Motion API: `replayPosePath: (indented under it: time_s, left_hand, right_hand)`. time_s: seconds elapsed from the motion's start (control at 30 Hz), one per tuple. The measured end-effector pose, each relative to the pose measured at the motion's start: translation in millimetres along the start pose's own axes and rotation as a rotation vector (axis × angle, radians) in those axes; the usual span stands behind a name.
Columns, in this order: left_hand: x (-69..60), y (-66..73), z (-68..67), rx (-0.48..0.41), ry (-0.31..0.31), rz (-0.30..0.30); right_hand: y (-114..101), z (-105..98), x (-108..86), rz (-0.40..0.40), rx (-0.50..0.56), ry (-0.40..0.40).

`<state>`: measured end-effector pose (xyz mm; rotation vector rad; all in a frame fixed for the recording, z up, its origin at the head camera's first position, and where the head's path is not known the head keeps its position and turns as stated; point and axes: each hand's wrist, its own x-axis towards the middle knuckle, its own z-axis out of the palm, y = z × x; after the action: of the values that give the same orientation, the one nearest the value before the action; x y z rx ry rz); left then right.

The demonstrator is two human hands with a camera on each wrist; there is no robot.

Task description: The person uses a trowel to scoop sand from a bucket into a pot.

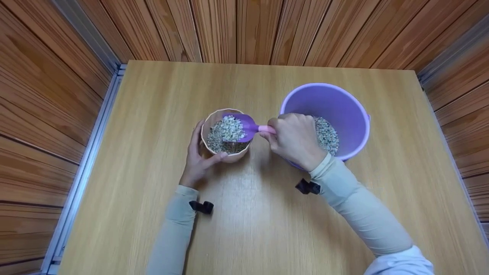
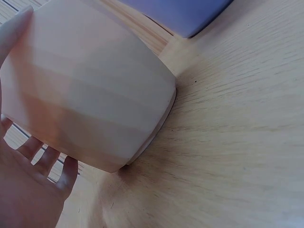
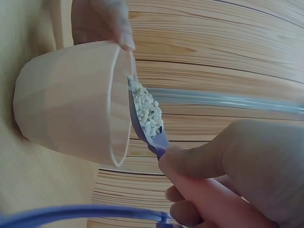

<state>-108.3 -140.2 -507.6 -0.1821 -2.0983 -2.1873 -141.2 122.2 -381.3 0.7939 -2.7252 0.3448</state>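
A pale pink faceted pot (image 1: 233,157) stands on the table, partly filled with grey-green gravel (image 1: 217,138). My left hand (image 1: 199,162) holds its left side, the thumb at the rim; in the left wrist view the fingers (image 2: 46,159) lie along the pot wall (image 2: 95,90). My right hand (image 1: 296,139) grips the pink handle of a purple scoop (image 1: 250,128). In the right wrist view the scoop (image 3: 137,126), heaped with pale gravel (image 3: 148,111), is at the mouth of the pot (image 3: 71,102), roughly level, and the right hand (image 3: 256,166) is curled round the handle.
A purple bucket (image 1: 349,114) with gravel (image 1: 326,135) in its bottom stands right of the pot, partly under my right hand and wrist. Wood-plank walls (image 1: 252,30) and metal rails (image 1: 86,168) border the wooden table (image 1: 244,229). A black device is on each wrist.
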Motion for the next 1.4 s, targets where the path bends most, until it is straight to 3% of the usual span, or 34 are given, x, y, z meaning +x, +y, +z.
replayPosePath:
  time_s: [0.27,0.43,0.63,0.93,1.4]
  left_hand:
    - [0.3,-3.7,0.9,-0.04,0.008,0.014]
    - [1.2,-5.2,0.9,-0.051,0.003,0.049]
    - [0.9,-4.0,0.7,-0.03,-0.002,0.039]
    - [1.5,-4.0,-0.4,-0.059,-0.011,0.068]
    - [1.9,-0.4,-2.7,-0.005,-0.012,0.056]
  right_hand:
    - [-3,8,-2.7,-0.039,-0.046,0.045]
    - [-2,10,-5.0,-0.073,-0.044,0.126]
    - [-2,11,-6.2,-0.073,-0.019,0.191]
    - [0,7,-7.4,-0.063,-0.004,0.228]
    - [4,-6,-12.0,-0.013,0.108,0.258]
